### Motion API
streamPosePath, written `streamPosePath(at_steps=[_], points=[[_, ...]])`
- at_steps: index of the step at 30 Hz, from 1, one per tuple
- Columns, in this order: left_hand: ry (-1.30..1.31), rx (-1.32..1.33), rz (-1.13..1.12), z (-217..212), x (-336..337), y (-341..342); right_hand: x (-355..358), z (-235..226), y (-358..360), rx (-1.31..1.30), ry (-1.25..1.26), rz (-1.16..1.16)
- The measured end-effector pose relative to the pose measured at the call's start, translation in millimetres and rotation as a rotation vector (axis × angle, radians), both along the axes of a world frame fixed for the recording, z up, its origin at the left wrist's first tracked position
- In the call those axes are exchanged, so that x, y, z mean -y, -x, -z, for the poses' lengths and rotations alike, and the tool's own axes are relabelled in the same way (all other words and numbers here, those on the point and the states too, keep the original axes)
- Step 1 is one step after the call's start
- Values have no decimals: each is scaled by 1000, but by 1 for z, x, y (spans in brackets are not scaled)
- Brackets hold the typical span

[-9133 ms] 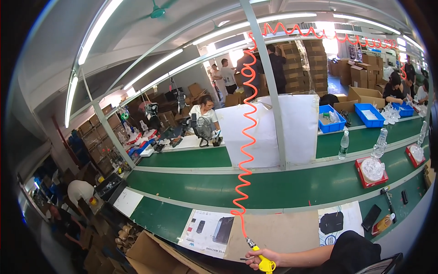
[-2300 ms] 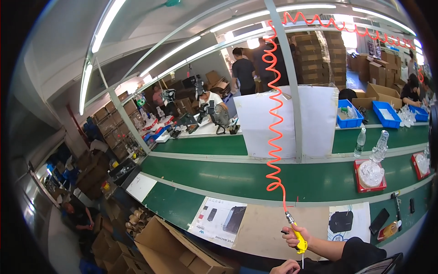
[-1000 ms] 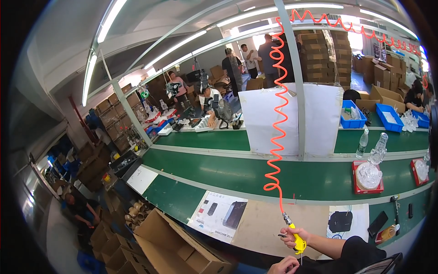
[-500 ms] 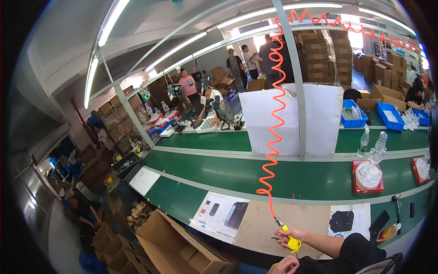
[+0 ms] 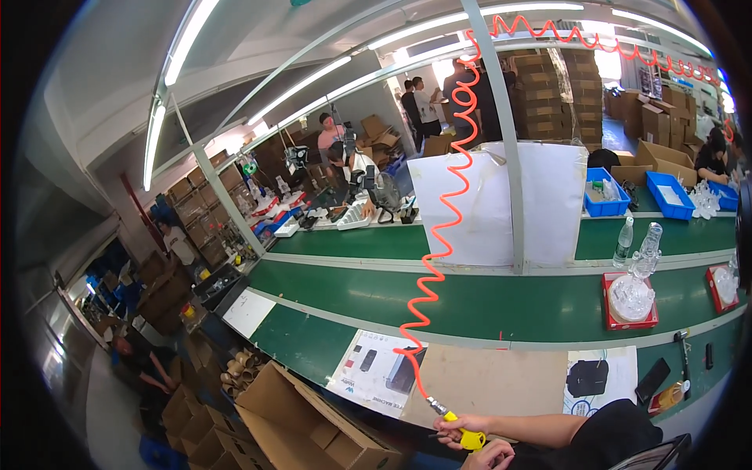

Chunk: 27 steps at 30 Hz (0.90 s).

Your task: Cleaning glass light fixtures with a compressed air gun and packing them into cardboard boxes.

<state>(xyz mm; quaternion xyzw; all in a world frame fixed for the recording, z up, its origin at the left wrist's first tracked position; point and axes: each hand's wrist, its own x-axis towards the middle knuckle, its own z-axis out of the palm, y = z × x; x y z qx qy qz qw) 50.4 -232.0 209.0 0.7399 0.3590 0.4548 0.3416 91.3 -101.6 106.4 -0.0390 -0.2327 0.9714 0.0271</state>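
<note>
My right hand (image 5: 454, 432) grips a yellow air blow gun (image 5: 471, 440) near the bottom edge, its fingers wrapped round the body. A metal coupling joins the gun to a coiled orange air hose (image 5: 428, 291), which hangs from overhead. Right beside the gun's lower end, my left hand (image 5: 492, 454) is closed with its fingers curled. What it holds, if anything, is hidden. Both hands are in front of the near bench edge, by a brown board (image 5: 493, 384).
An open cardboard box (image 5: 313, 423) stands lower left. Along the green bench (image 5: 376, 294) are a printed sheet (image 5: 372, 372), a phone (image 5: 652, 379) and a red tray of clear parts (image 5: 630, 301). A metal post (image 5: 509, 149) rises beyond. Several people work farther back.
My right hand has moved left and slightly down with the air blow gun, swinging the lower hose left. My left hand stays near the bottom edge, close to the gun.
</note>
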Motion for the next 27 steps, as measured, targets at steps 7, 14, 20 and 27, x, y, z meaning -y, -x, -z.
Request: streamPosePath(at_steps=[7, 14, 20, 27], points=[[78, 8, -1, 3, 4, -1, 15, -7, 22, 28, -121, -6], [103, 22, 4, -6, 1, 0, 9, -17, 20, 13, -166, -62], [104, 11, 17, -6, 3, -2, 16, -18, 18, 78, -218, 72], [160, -3, 87, 13, 1, -3, 22, -28, 13, 31, -229, 86]])
